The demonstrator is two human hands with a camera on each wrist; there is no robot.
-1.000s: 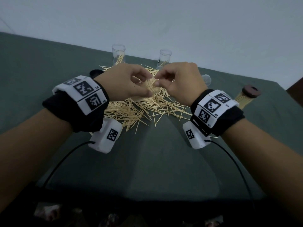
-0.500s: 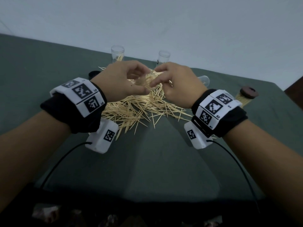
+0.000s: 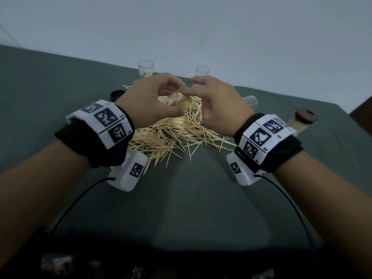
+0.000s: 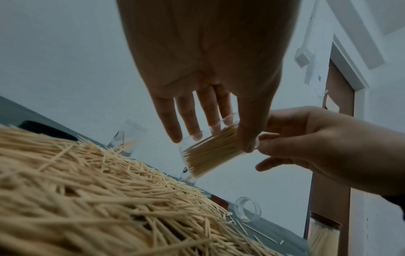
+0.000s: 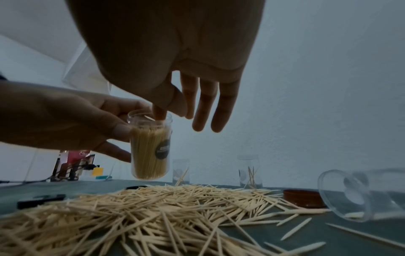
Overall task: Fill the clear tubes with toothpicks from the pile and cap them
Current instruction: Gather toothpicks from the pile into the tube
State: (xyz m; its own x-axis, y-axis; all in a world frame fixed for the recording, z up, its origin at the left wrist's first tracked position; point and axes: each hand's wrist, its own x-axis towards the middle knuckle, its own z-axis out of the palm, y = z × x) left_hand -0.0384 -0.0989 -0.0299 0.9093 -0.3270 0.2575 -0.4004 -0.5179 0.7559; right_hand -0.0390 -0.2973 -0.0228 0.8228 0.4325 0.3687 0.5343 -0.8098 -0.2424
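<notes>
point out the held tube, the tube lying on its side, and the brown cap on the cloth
held tube [image 5: 150, 152], right wrist view, on its toothpick-packed wall.
tube lying on its side [image 5: 350, 194], right wrist view, on its clear wall near the mouth.
brown cap [image 5: 301, 198], right wrist view, on its side wall.

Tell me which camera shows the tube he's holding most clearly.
The right wrist view: the held tube shows whole, upright, packed with toothpicks, uncapped. The left wrist view shows it tilted, its mouth hidden behind the left hand. In the head view it is mostly hidden between both hands.
</notes>
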